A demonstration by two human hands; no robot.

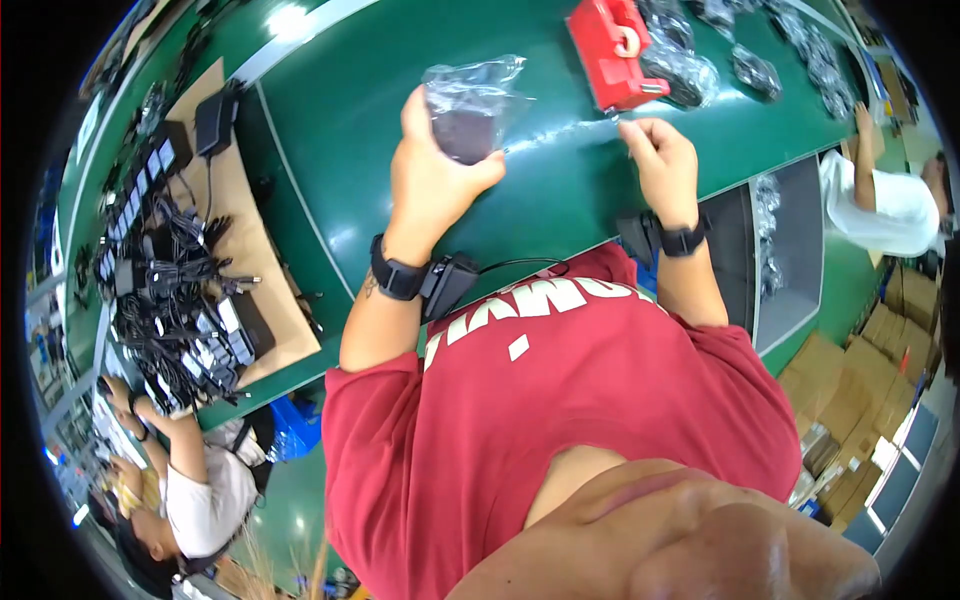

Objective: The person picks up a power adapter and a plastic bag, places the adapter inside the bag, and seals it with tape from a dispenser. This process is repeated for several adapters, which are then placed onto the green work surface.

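A plastic bag (470,105) is held above the table (350,130) by the left hand (432,180), and a strip of tape (560,133) is stretched from it to the right hand (660,165). A tape dispenser (610,50) is placed behind the right hand, and more filled bags (740,60) are laid to its right. At the far left, a pile of cables and adapters (180,290) is kept on a board (255,250).

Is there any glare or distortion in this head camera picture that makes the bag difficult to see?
Head view: ceiling lights glare on the green table; the clear bag in the left hand shines, contents dark; table edges bend toward the black rim; the right hand is sharp.
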